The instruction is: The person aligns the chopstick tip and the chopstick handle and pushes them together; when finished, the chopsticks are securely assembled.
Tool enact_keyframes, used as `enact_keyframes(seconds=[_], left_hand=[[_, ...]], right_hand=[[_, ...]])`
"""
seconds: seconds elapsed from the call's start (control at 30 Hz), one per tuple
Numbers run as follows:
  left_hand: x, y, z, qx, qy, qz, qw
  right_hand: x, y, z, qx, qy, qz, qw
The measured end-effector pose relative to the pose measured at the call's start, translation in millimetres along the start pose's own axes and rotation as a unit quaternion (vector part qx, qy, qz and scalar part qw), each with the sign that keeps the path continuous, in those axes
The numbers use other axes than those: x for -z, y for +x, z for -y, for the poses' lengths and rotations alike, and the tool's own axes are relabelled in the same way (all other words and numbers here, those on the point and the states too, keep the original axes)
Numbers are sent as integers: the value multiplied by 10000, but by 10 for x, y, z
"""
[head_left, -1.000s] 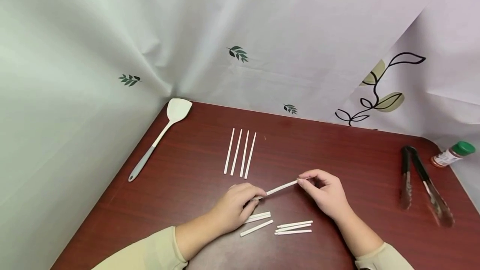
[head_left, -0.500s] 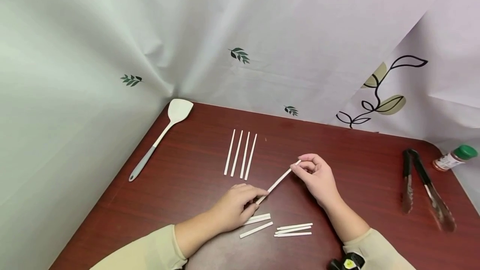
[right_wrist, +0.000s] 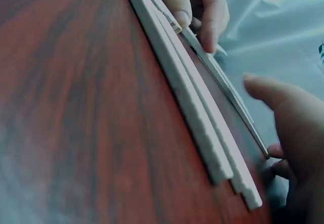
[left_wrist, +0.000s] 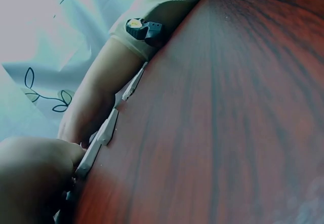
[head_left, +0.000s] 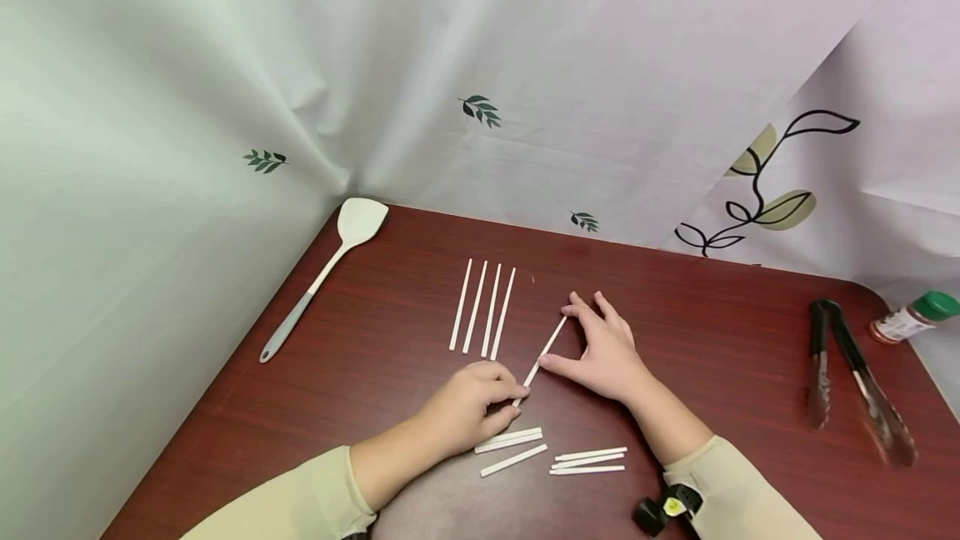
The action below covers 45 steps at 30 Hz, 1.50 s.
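A slim white chopstick (head_left: 553,339) slants away from me in the middle of the table. My left hand (head_left: 468,408) pinches its near end between thumb and fingertips. My right hand (head_left: 604,350) lies along its right side with fingers spread; a fingertip is at the far end and the thumb near the middle. In the right wrist view the right thumb (right_wrist: 266,89) stands apart from the chopstick. Beyond the left hand, several like chopsticks (head_left: 476,307) lie side by side. Nearer me are three thicker short white sticks (head_left: 513,461) and three thinner ones with narrowed ends (head_left: 588,470).
A white spatula (head_left: 318,280) with a grey handle lies along the left table edge. At the right are black-handled metal tongs (head_left: 858,377) and a green-capped spice jar (head_left: 911,317). Patterned white cloth (head_left: 420,90) hangs behind the dark red table (head_left: 720,298).
My right hand has moved left and its pinch at the far end has loosened into spread fingers. The chopstick has swung from near crosswise to pointing away. The left hand keeps its place.
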State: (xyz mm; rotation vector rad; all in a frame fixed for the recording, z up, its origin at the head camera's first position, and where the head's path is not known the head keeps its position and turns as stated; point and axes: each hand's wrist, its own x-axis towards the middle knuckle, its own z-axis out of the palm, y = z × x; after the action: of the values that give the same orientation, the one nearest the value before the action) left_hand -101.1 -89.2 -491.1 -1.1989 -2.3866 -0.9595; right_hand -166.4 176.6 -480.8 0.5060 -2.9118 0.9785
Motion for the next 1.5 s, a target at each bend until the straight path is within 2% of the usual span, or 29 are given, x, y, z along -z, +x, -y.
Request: enact_keyframes(seconds=[0.17,0.37,0.53,0.97,1.2,1.5], left_hand=[[28,10,-19,-44,486,147,9987],[49,25,-31,-85,1252,119,9920],[45,49,-7,-110,1541,99,9879],[39,226,151,318,1800,57,9831],[2,301,240,311,1908,-9,9811],[9,296,252,345,1782,-7,9834]], right_hand=[[-38,17,48,40,-482,-7,9988],[-98,58,120,-85,-744,-169,9970],[-140,96,184,-68,-896,-163,9958],[-241,324,265,-274,-914,-281,9950],[-258,366,259,-299,-895,-420,9947],[-264,352,256,-65,-1021,-308,9943]])
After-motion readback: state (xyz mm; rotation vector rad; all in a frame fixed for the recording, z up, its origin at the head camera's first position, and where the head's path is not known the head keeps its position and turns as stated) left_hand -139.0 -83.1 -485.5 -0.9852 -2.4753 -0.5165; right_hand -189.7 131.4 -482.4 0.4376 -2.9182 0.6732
